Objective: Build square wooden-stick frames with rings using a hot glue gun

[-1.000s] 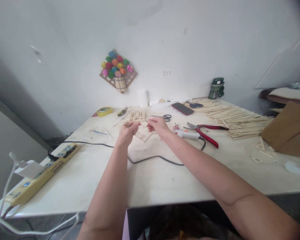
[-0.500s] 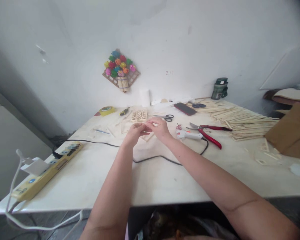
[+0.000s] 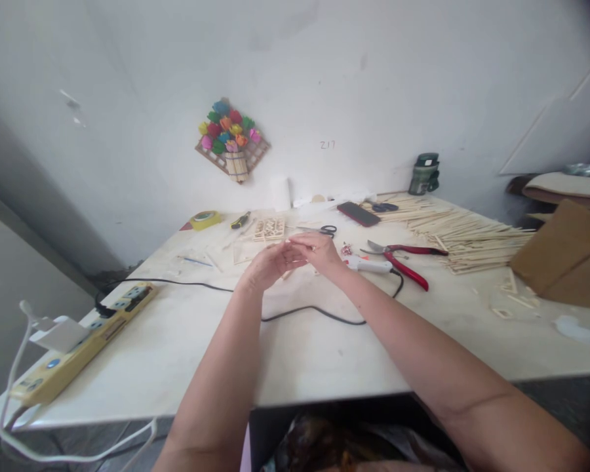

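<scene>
Pale wooden sticks make up a small openwork lattice panel [image 3: 270, 229], which lies on the whitish worktop [image 3: 309, 373] just beyond the grip, slightly to its left. Two bare hands meet above the worktop: the left hand [image 3: 271, 265] has its fingers stretched towards the right hand [image 3: 320, 252], whose fingers are bent and brought together over them. Fingers overlap fingers, so I cannot tell whether either grip is pinching something small between them. Part of a pale wooden stick [image 3: 287, 274] shows just below the grip, mostly covered. To the right of the grip is a white hot glue gun [image 3: 376, 265], and beyond it, red-handled pruning shears [image 3: 407, 261]; scissors [image 3: 329, 230] lie just behind the right hand. Farther right spreads a heap of thin sticks [image 3: 476, 239]. The lattice panel looks feather-light and stiff, dry rather than slippery, but probably fragile where its slender pieces join; its outer rails seem the safest place to take hold, leaving the fine inner pieces unpressed. A single stick would likely suit a fingertip pinch near its middle, since bending could snap it.
</scene>
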`<move>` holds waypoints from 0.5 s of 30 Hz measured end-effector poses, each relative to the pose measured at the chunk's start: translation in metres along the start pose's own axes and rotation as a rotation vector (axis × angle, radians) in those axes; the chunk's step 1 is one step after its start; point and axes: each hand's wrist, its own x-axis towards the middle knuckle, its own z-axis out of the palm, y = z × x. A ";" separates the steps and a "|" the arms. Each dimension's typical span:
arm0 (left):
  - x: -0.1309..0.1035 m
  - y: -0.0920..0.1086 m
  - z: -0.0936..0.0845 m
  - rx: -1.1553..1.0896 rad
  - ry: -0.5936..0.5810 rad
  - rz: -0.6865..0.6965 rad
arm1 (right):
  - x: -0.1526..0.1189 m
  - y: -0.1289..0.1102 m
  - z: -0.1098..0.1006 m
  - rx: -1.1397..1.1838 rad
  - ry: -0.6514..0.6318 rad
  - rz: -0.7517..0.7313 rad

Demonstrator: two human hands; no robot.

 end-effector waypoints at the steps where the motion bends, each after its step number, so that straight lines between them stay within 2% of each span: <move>1: -0.001 0.002 0.000 0.010 -0.022 -0.012 | 0.000 -0.002 0.000 0.085 -0.009 0.052; 4: -0.003 0.007 0.000 0.076 -0.080 -0.081 | 0.001 -0.007 0.003 0.257 0.013 0.216; 7: -0.004 0.008 0.000 0.128 -0.093 -0.152 | 0.002 -0.008 0.005 0.250 0.137 0.258; 9: -0.004 0.007 -0.001 0.150 -0.062 -0.156 | 0.003 -0.008 0.005 0.248 0.186 0.271; 15: -0.005 0.006 -0.008 0.163 0.157 0.091 | 0.004 -0.012 -0.003 0.341 0.138 0.309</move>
